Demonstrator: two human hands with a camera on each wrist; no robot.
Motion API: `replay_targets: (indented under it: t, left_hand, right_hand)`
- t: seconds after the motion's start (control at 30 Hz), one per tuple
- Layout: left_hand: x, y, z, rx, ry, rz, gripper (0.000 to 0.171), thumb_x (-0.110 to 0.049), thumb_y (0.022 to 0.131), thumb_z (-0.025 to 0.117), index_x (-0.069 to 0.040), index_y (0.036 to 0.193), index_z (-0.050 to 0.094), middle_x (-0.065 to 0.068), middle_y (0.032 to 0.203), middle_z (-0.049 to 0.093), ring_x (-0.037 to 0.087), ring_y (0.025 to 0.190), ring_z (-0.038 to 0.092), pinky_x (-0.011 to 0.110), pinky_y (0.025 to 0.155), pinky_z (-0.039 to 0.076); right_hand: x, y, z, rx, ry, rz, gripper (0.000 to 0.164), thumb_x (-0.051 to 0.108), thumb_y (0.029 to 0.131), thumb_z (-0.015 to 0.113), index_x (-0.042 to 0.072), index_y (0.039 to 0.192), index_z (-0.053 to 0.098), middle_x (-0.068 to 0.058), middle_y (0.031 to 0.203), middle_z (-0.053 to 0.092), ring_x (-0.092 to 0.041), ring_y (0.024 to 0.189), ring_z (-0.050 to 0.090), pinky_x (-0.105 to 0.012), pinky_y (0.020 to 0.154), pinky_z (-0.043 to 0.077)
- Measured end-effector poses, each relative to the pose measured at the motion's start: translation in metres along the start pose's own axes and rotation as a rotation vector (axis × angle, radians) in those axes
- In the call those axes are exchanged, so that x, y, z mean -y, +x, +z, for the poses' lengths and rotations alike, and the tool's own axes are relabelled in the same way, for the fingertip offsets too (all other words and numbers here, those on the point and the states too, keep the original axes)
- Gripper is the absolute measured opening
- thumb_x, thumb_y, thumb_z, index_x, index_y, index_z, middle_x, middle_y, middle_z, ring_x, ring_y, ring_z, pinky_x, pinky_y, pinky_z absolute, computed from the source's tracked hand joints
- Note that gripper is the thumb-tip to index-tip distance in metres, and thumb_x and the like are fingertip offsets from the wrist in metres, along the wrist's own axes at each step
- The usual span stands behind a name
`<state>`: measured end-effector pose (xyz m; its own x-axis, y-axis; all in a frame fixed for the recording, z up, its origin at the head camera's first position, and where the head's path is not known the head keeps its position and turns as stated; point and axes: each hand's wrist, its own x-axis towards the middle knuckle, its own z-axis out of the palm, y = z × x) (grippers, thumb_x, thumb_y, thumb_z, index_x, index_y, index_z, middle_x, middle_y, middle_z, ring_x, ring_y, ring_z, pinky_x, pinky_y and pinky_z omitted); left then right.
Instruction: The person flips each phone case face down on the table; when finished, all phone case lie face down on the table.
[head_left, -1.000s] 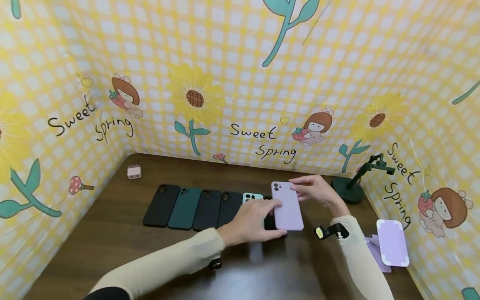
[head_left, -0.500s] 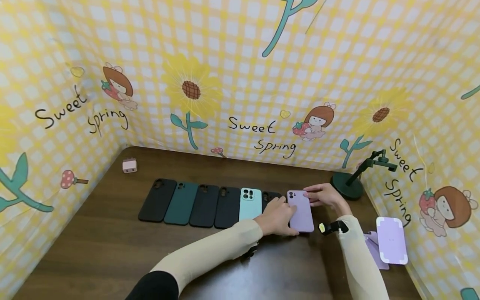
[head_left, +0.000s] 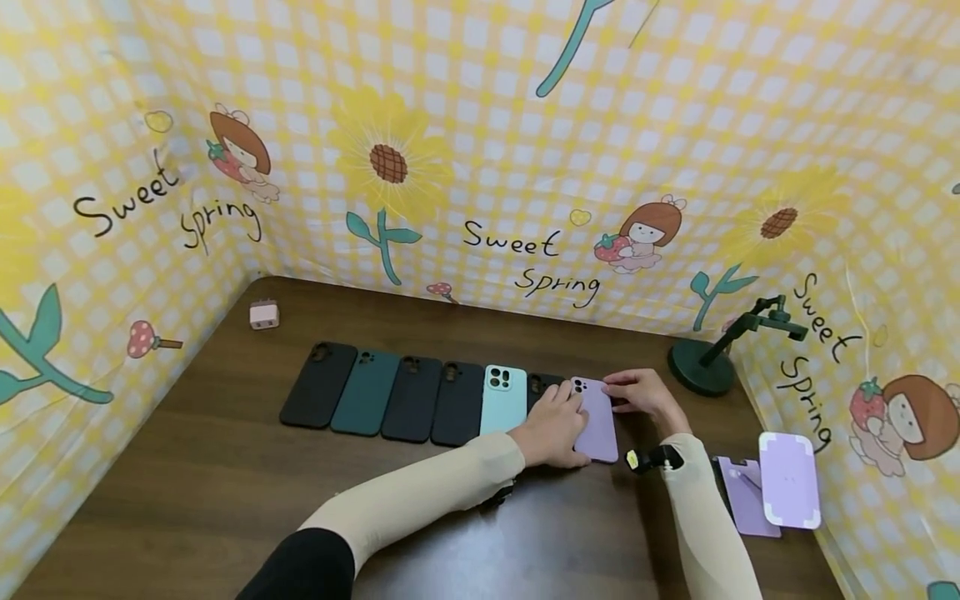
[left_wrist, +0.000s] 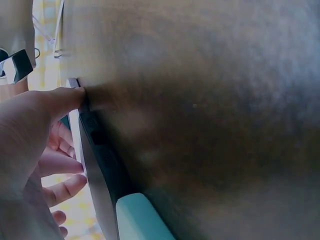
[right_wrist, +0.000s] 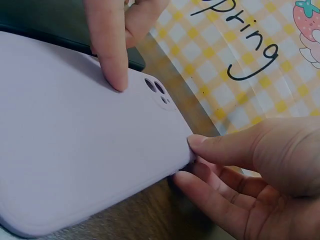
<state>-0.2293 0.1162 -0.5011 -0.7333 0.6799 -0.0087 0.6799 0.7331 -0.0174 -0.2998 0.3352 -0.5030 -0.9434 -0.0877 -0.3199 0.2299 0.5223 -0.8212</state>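
Observation:
A lilac phone case (head_left: 602,425), camera cutouts uppermost, is at the right end of a row of phone cases. My left hand (head_left: 551,427) holds it by the left side, thumb at the near edge and a fingertip on its back. My right hand (head_left: 643,395) pinches its far right corner between thumb and finger, as the right wrist view shows. Beside it on the left is a dark phone case (head_left: 545,385), partly hidden by my left hand. A mint phone case (head_left: 506,400) comes after that. Whether the lilac case lies fully flat, I cannot tell.
Farther left lie a teal phone case (head_left: 365,392) and several black phone cases (head_left: 318,385). A pink charger plug (head_left: 264,315) sits at the back left. At right stand a dark green stand (head_left: 701,367) and a lilac stand (head_left: 790,479). Patterned cloth (head_left: 420,150) walls the table.
Both hands have brought the lilac phone case rightward and down to the end of the row. The mint case, mostly covered before, now shows. The head view has tilted slightly.

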Motion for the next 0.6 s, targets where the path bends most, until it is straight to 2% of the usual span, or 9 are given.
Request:
replay_targets:
  t: [0.23,0.37,0.43,0.5,0.6]
  left_hand:
    - [0.007,-0.003,0.003,-0.007,0.005,-0.007,0.067,-0.071,0.088,0.063,-0.018,0.128,0.067,0.002,0.131,0.058,0.021,0.124,0.040,0.034,0.099,0.036]
    - [0.012,-0.008,0.004,0.012,-0.016,0.027,0.073,-0.071,0.090,0.061,-0.017,0.141,0.060,0.005,0.142,0.053,0.021,0.127,0.041,0.034,0.103,0.038]
    - [0.016,-0.014,0.005,0.002,-0.074,0.059,0.076,-0.069,0.092,0.061,-0.019,0.149,0.053,0.006,0.150,0.048,0.020,0.134,0.043,0.033,0.108,0.040]
    - [0.020,-0.022,0.005,-0.022,-0.167,0.108,0.079,-0.066,0.094,0.060,-0.020,0.156,0.045,0.007,0.157,0.043,0.020,0.141,0.044,0.033,0.112,0.043]
    - [0.026,-0.038,0.000,-0.097,-0.287,0.229,0.078,-0.063,0.097,0.058,-0.021,0.160,0.038,0.007,0.161,0.042,0.019,0.146,0.045,0.034,0.113,0.046]
  right_hand:
    - [0.004,0.006,0.010,-0.018,-0.038,-0.005,0.037,0.013,0.098,0.071,-0.009,0.127,0.067,-0.024,0.119,0.071,-0.014,0.088,0.070,-0.037,0.076,0.064]
    - [0.001,0.009,0.014,-0.052,-0.087,-0.048,0.037,0.018,0.098,0.071,-0.007,0.125,0.069,-0.024,0.118,0.072,-0.018,0.089,0.071,-0.035,0.074,0.063]
    - [0.000,0.008,0.016,-0.102,-0.154,-0.127,0.039,0.024,0.099,0.071,-0.003,0.126,0.070,-0.022,0.121,0.072,-0.023,0.095,0.072,-0.038,0.079,0.063]
    - [0.002,0.002,0.019,-0.155,-0.229,-0.242,0.042,0.030,0.099,0.070,0.001,0.129,0.069,-0.020,0.128,0.070,-0.030,0.109,0.071,-0.043,0.089,0.060]
    - [0.012,-0.011,0.025,-0.190,-0.335,-0.465,0.043,0.031,0.099,0.070,0.006,0.135,0.067,-0.020,0.141,0.062,-0.038,0.130,0.060,-0.055,0.102,0.053]
